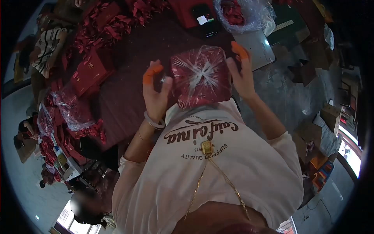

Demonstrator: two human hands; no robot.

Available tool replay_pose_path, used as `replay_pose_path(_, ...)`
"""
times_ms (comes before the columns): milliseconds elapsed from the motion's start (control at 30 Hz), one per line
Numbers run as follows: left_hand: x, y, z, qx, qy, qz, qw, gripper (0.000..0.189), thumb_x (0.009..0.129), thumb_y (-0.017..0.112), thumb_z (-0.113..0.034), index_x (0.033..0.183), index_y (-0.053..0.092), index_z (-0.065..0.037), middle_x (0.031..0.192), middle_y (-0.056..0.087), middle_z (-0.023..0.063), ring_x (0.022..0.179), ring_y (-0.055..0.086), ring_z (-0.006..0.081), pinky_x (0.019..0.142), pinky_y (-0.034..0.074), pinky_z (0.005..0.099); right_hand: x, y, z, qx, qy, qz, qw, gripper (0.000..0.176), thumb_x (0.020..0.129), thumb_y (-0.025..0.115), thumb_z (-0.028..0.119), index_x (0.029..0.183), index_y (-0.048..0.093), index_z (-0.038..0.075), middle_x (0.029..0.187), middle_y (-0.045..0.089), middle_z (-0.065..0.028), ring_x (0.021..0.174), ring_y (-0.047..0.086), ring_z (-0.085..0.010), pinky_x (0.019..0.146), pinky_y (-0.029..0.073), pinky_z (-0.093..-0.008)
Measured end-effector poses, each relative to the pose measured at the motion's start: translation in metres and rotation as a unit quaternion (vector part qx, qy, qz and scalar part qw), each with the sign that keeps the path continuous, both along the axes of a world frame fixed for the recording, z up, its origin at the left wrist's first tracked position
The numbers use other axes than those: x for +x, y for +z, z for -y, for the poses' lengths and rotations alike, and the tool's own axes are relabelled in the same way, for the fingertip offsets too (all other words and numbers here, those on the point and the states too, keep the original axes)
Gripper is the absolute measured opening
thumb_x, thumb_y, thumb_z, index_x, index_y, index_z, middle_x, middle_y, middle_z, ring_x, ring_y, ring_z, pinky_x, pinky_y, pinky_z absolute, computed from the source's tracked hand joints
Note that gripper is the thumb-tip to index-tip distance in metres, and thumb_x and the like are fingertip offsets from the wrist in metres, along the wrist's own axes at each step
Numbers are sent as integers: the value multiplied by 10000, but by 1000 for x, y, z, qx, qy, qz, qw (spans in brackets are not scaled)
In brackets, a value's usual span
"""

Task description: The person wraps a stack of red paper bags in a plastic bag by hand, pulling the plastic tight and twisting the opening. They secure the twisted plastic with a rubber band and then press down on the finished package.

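A red package [212, 76] in clear plastic lies at the table's edge before my chest. White, shiny creases in its wrap run together at the middle of the top. My left hand [156, 93] is held just left of it, thumb and fingers apart, with an orange finger cover on it. On the other side my right hand [242, 72] has its thumb by the package's right edge, and an orange cover shows on a finger. Both hands are open.
A dark red cloth covers the table [128, 85]. Red boxes [90, 72] and a heap of red ribbons [105, 27] lie left. A phone [202, 21] and a plastic bag [243, 15] are at the back. Cardboard boxes [319, 132] stand right; other people [48, 48] are left.
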State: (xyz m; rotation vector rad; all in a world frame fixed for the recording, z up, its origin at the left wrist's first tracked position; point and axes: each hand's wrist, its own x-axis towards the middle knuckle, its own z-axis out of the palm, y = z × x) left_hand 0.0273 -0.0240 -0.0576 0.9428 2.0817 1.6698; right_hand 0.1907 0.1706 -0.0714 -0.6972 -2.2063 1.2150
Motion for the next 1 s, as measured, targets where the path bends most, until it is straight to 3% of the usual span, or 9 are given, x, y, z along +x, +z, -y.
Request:
replay_pose_path(67, 3, -7, -6, 85, 9, 178, 980, 457, 933, 505, -231, 1307, 370, -6, 1418, 320, 149, 1336, 257, 247, 1076, 217, 355, -1, 4, 10, -250, -143, -16, 958, 513, 972, 374, 342, 1373, 327, 25, 1363, 372, -129, 1281, 306, -201, 1055, 222, -296)
replay_pose_path(400, 29, -59, -2, 128, -6, 461, 878, 666, 970, 220, -476, 1427, 134, 1, 1442, 265, 128, 1315, 263, 224, 1088, 197, 361, -2, -9, 18, -521, -63, -10, 851, 653, 968, 231, 482, 1431, 178, 25, 1449, 253, -111, 1332, 224, -194, 1090, 137, -296)
replay_pose_path(433, 31, -34, -12, 81, -61, 296, 950, 586, 973, 337, -277, 1420, 125, 36, 1437, 253, 112, 1301, 255, 197, 1073, 164, 308, -3, -19, 21, -436, -71, 19, 897, 685, 952, 250, 520, 1449, 115, 69, 1442, 250, -101, 1316, 245, -195, 1083, 159, -308)
replay_pose_path(567, 32, -59, -2, 30, -116, 285, 951, 630, 945, 396, -156, 1434, 35, 7, 1376, 293, 70, 1183, 337, 142, 1025, 225, 276, -3, -15, 19, -478, -19, 14, 878, 711, 926, 266, 572, 1457, 68, 143, 1440, 261, -93, 1307, 293, -234, 1080, 246, -375)
replay_pose_path(767, 21, -32, -19, -16, -86, 132, 987, 635, 960, 372, -294, 1435, 63, -7, 1487, 149, 131, 1348, 193, 197, 1090, 145, 318, 0, -21, 11, -544, 16, 14, 839, 687, 930, 194, 576, 1456, 66, 155, 1441, 268, -78, 1307, 299, -228, 1079, 255, -389)
replay_pose_path(833, 14, -22, -23, 150, 7, 468, 871, 675, 958, 340, -419, 1438, 80, -24, 1499, 116, 118, 1370, 153, 220, 1105, 136, 348, -1, -12, -2, -600, 29, -31, 799, 730, 908, 200, 619, 1458, 62, 159, 1464, 219, -74, 1328, 254, -227, 1077, 239, -386)
replay_pose_path(867, 11, -18, -26, 149, 88, 459, 871, 663, 918, 392, -524, 1380, 308, -55, 1364, 407, 78, 1224, 400, 218, 1054, 266, 365, -4, -10, -9, -653, 46, -79, 752, 774, 886, 205, 662, 1460, 58, 164, 1487, 170, -70, 1349, 210, -226, 1075, 224, -384)
replay_pose_path(967, -24, -34, -14, 49, 175, 590, 787, 658, 894, 369, -590, 1296, 435, -72, 1269, 503, 81, 1180, 448, 255, 1027, 312, 404, -6, -56, -22, -711, -62, -36, 700, 768, 866, 280, 677, 1408, 239, 135, 1387, 368, -78, 1258, 372, -241, 1027, 320, -395)
replay_pose_path(1000, -23, -15, -23, 22, 185, 734, 653, 683, 859, 398, -628, 1267, 471, -86, 1300, 481, 99, 1190, 447, 275, 1027, 324, 431, -7, -67, -25, -769, -69, -5, 636, 758, 858, 316, 678, 1375, 316, 123, 1338, 438, -86, 1216, 429, -248, 1006, 354, -399)
